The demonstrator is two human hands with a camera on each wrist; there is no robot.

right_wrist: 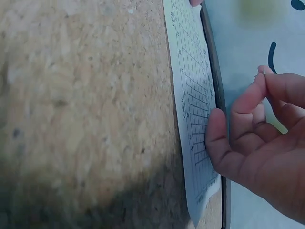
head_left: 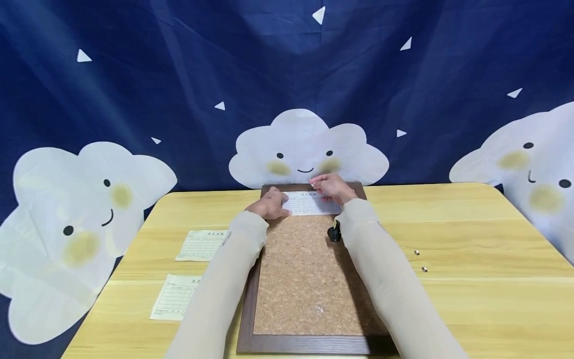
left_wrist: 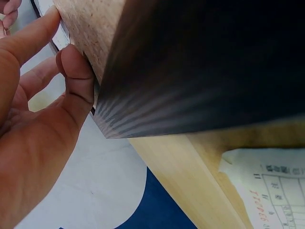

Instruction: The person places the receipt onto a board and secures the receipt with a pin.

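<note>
A cork board (head_left: 309, 279) in a dark brown wooden frame lies on the table. Across its top end is a printed paper slip (head_left: 304, 204) with a ruled table. My left hand (head_left: 271, 203) rests at the slip's left end, its fingertips touching the paper and board. Over the top right of the slip, my right hand (head_left: 332, 188) pinches a tiny thumbtack (right_wrist: 264, 73) between thumb and forefinger, largely hidden by the fingertips. One other right fingertip touches the slip, whose right corner lifts a little off the cork in the right wrist view.
Two more printed slips, an upper one (head_left: 202, 245) and a lower one (head_left: 175, 297), lie left of the board, partly behind my left sleeve. Two silver thumbtacks (head_left: 417, 252) lie to the right. A dark blue cloud-printed curtain (head_left: 287, 75) hangs behind the wooden table (head_left: 484, 309).
</note>
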